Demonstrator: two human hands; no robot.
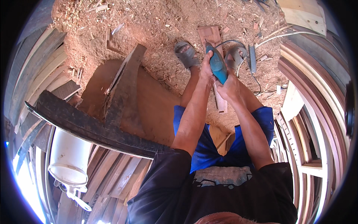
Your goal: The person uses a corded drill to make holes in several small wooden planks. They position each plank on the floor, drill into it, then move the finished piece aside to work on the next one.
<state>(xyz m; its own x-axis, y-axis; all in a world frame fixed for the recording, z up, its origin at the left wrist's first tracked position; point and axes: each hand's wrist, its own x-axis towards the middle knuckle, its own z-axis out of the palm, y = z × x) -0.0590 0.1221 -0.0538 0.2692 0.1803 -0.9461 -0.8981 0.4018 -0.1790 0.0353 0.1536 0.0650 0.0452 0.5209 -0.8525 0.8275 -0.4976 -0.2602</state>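
A teal corded power tool is held between my two hands, over a reddish wooden board on the ground; its exact kind is hard to make out. My left hand is closed round the tool's left side, thumb toward its far part. Nearer to me, my right hand wraps the tool's near end. The board's near end shows below my hands, between my legs. Where the tool meets the board is hidden.
Sawdust and chips cover the ground. My sandalled feet flank the board. A black cable trails on the right. At left stand a dark beam, an upright plank and a white bucket. Stacked timber lines the right.
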